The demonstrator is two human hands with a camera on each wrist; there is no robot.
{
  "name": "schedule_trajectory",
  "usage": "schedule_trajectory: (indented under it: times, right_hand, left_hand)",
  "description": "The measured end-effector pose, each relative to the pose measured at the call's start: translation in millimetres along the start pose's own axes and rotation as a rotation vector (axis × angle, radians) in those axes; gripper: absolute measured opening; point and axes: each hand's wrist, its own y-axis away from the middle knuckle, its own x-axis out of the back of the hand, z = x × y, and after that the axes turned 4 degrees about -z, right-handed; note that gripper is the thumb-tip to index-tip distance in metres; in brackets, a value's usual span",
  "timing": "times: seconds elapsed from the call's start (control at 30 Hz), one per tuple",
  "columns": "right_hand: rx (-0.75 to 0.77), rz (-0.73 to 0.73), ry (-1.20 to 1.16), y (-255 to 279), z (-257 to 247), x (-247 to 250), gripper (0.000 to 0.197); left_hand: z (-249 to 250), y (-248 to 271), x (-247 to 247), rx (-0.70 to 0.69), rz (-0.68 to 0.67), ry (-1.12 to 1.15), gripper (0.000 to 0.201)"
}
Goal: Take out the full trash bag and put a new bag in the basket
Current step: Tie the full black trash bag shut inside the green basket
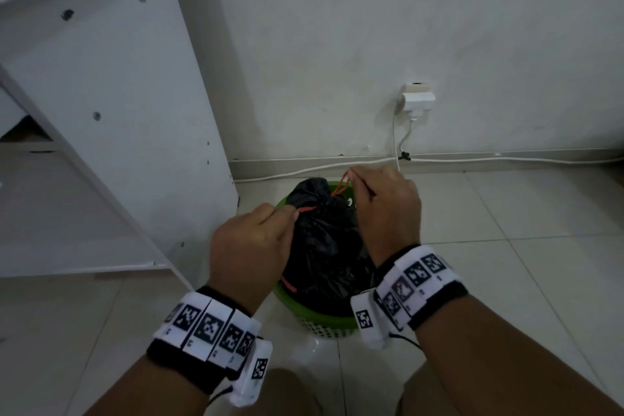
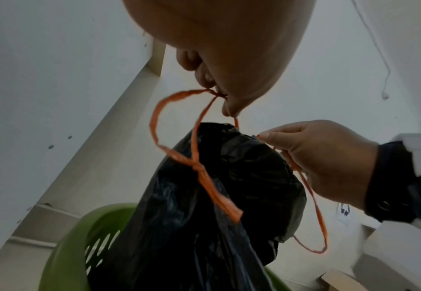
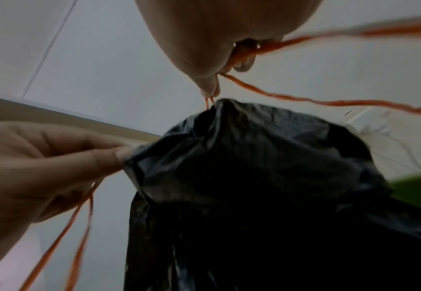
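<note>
Black trash bag seated in green basket, mouth gathered shut, neck standing above rim. Basket on tiled floor, close to white wall, just right of white cabinet panel. Orange drawstring emerging from gathered neck on both sides; on left side a loop with a knot and a flat tail hanging loose over bag in left wrist view. Left hand at left of bag neck, thumb and forefinger curled and pinching drawstring right where it leaves the plastic; same pinch seen from below in left wrist view. Right hand at right of neck, slightly farther back toward wall, fingers curled, pinching other drawstring strands; a red loop rising from its fingertips in head view. In right wrist view, right hand directly above bag peak, strands running off to right edge, blurred there. Lower length of drawstring dangling beneath right hand in left wrist view. Marker-printed white bands with black straps on both wrists. White plug adapter in wall socket behind basket, white cable along baseboard.
</note>
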Motion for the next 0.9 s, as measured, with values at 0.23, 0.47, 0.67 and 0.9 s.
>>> schedule_trajectory:
  times: [0.23, 0.47, 0.67, 0.9]
  right_hand:
    - [-0.108, -0.264, -0.281, 32, -16, -16, 0.018]
    - [-0.078, -0.709, -0.396, 60, -21, -13, 0.073]
    - [-0.086, -0.637, -0.356, 70, -16, -5, 0.036]
    - [-0.317, -0.681, -0.629, 74, -16, 9, 0.025]
  left_hand:
    - [-2, 8, -12, -0.001, 0.032, 0.197, 0.014]
    - [-1, 0, -11, 0.043, 0.027, 0.396, 0.019]
    - [1, -4, -21, 0.303, -0.166, 0.668, 0.016]
    - [2, 0, -31, 0.461, -0.436, 1.084, 0.029]
